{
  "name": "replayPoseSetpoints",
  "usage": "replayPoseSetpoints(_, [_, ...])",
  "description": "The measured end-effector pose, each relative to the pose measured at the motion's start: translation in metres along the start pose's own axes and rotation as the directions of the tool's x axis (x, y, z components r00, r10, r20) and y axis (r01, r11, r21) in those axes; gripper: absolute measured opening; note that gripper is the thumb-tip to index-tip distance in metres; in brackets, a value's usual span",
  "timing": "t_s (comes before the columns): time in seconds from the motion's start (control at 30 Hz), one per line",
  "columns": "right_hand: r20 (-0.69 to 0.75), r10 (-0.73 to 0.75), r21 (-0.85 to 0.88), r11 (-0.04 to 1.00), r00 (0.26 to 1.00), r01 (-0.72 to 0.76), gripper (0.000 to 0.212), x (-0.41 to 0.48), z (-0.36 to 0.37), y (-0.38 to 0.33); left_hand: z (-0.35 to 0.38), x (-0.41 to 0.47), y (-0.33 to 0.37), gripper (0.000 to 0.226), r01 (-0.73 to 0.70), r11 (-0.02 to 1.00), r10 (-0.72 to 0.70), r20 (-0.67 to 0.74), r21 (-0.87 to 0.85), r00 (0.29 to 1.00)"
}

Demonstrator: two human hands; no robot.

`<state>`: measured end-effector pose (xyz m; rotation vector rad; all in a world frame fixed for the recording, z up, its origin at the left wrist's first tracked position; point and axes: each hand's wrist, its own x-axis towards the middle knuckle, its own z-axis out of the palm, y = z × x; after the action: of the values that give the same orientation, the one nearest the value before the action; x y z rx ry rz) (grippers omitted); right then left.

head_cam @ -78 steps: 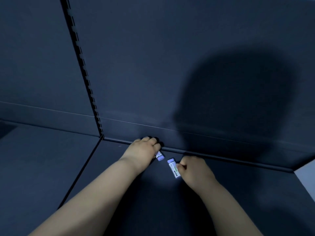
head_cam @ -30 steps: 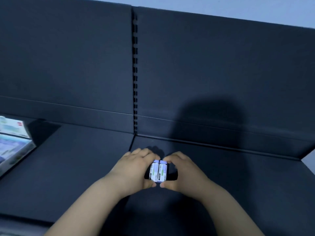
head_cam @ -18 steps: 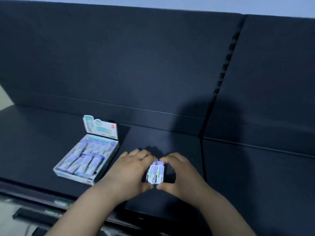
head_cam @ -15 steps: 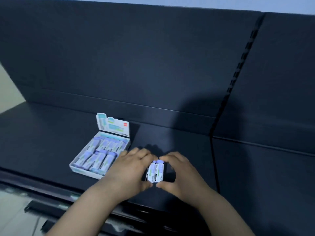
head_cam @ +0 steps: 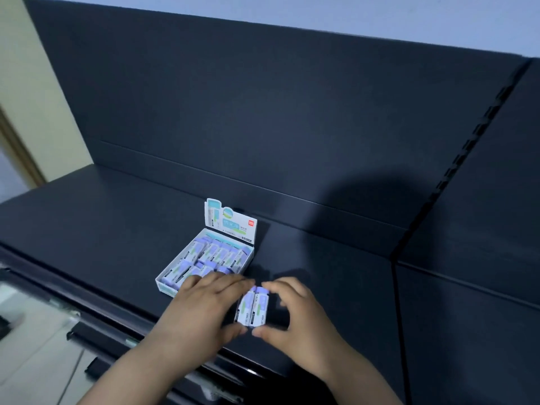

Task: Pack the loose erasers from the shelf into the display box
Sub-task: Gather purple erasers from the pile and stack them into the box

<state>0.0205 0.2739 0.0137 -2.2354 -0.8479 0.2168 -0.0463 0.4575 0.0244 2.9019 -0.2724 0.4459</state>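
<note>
Two erasers [head_cam: 253,308], side by side, are pinched between your left hand [head_cam: 201,311] and right hand [head_cam: 298,314], fingers [head_cam: 230,283] and thumbs curled round them, just right of the box [head_cam: 165,286] on the shelf [head_cam: 102,229]. Hold them squared together; lower both flat into a free slot.

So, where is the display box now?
Head view, left of centre: the display box sits on the shelf, just beyond the left hand, left of the held erasers.
</note>
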Motion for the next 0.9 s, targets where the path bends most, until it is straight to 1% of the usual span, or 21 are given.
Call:
replayPoseSetpoints(0.17, [-0.020,-0.026,-0.006,1.000,0.999,0.026,0.064,0.016,0.012,-0.009,-0.012,-0.010,-0.036,0.070,0.131,0.991,-0.132,-0.023,-0.020,0.991])
replayPoseSetpoints(0.3, [-0.027,-0.027,-0.046,0.999,0.999,0.026,0.064,0.033,0.021,-0.023,-0.019,-0.006,-0.070,0.065,0.142,0.989,-0.144,-0.070,-0.035,0.987])
replayPoseSetpoints(0.37, [-0.048,-0.002,-0.092,0.996,0.999,-0.002,0.063,0.044,0.027,-0.030,-0.019,-0.002,-0.088,0.064,0.108,0.994,-0.110,-0.063,-0.036,0.992])
replayPoseSetpoints(0.47, [-0.063,0.067,-0.140,0.987,0.996,-0.075,0.065,0.054,0.035,-0.039,-0.017,0.008,-0.113,0.064,0.014,0.999,-0.013,0.008,-0.032,1.000])
replayPoseSetpoints(0.57, [-0.088,0.146,-0.188,0.969,0.985,-0.160,0.070,0.057,0.047,-0.047,-0.011,0.014,-0.135,0.062,-0.076,0.993,0.083,0.085,-0.087,0.993])
replayPoseSetpoints(0.63, [-0.116,0.203,-0.190,0.956,0.972,-0.222,0.073,0.056,0.052,-0.050,-0.008,0.018,-0.147,0.064,-0.106,0.984,0.124,0.117,-0.145,0.985])
replayPoseSetpoints(0.7, [-0.151,0.260,-0.177,0.942,0.954,-0.285,0.077,0.056,0.057,-0.053,-0.009,0.023,-0.155,0.068,-0.135,0.970,0.167,0.149,-0.203,0.975])
replayPoseSetpoints(0.77, [-0.195,0.311,-0.126,0.933,0.930,-0.338,0.079,0.055,0.060,-0.056,-0.007,0.028,-0.160,0.073,-0.176,0.953,0.211,0.123,-0.245,0.970])
replayPoseSetpoints(0.83, [-0.253,0.348,-0.056,0.926,0.903,-0.373,0.080,0.053,0.064,-0.059,-0.008,0.032,-0.164,0.076,-0.172,0.940,0.216,0.124,-0.296,0.969])
replayPoseSetpoints(0.9, [-0.300,0.367,-0.006,0.922,0.880,-0.387,0.077,0.051,0.069,-0.061,-0.007,0.034,-0.168,0.075,-0.166,0.935,0.202,0.084,-0.313,0.976])
